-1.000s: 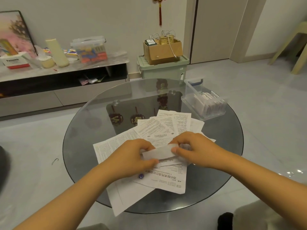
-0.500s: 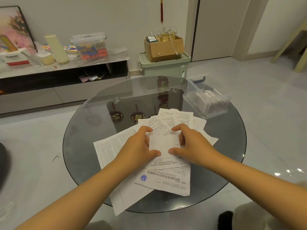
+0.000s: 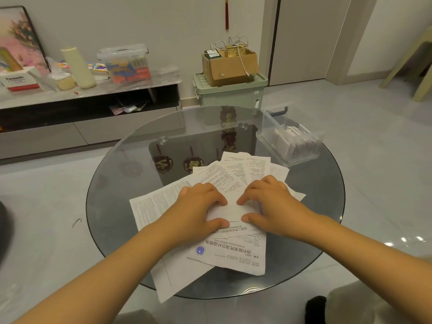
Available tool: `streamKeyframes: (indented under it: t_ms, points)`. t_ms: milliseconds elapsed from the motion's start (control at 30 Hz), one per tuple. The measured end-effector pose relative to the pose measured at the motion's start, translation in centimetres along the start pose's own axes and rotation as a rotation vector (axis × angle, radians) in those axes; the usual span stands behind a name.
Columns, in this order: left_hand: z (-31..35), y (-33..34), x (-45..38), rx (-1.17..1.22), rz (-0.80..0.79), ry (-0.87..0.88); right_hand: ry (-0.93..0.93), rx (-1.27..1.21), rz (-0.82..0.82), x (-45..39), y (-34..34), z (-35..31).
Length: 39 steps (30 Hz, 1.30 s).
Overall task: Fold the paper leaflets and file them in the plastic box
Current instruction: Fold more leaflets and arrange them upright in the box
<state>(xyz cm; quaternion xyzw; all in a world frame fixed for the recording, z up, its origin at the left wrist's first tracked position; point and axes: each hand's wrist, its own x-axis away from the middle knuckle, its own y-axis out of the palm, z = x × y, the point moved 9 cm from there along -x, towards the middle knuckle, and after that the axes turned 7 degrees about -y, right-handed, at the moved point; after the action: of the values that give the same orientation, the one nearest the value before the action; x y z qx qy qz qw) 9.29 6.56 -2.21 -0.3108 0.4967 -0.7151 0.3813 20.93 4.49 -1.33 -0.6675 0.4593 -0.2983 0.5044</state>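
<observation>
Hands: left hand (image 3: 198, 206) and right hand (image 3: 271, 204) side by side, fingers flat, pressing folded leaflet (image 3: 231, 210) | atop loose leaflets (image 3: 229, 253) on glass table (image 3: 315, 206) | plastic box (image 3: 292, 141) at far right rim, holding filed leaflets.

Two hands, one bench, one open box, a spread of leaflets.

On the single round glass bench (image 3: 121, 206) lie about seven loose paper leaflets (image 3: 233, 256), overlapping so the exact count is unclear, plus one small folded leaflet (image 3: 230, 210) under two hands: one left hand (image 3: 198, 211) and one right hand (image 3: 272, 204). One clear plastic box (image 3: 268, 139) holds a row of folded leaflets, too tightly packed to count. Beyond: one green bin (image 3: 229, 94), one cardboard box (image 3: 231, 66), one lidded clear tub (image 3: 124, 63).
</observation>
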Motion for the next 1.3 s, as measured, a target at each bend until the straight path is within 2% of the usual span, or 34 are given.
streamKeyframes:
  t_ms: [167, 333, 600, 800, 967, 1300]
  points:
    - [0.5, -0.5, 0.1, -0.044, 0.022, 0.047, -0.034, 0.045, 0.001, 0.1, -0.3, -0.4]
    - [0.3, -1.3, -0.3, 0.065, 0.087, 0.048, -0.035, 0.02, 0.043, -0.1, -0.9, -0.5]
    - [-0.7, -1.0, -1.5, 0.131, 0.119, -0.09, 0.148, -0.086, 0.139, -1.3, -1.2, 1.0]
    - [-1.8, -0.5, -2.1, 0.225, 0.093, -0.189, 0.173, -0.112, 0.091, -1.8, -0.4, 1.7]
    - [-2.0, -0.8, -2.2, 0.213, 0.101, -0.219, 0.136, -0.056, -0.023, -2.0, -0.2, 1.8]
    - [0.1, -1.3, -1.4, 0.059, 0.179, -0.048, 0.12, -0.109, -0.094, -0.2, -0.5, 1.6]
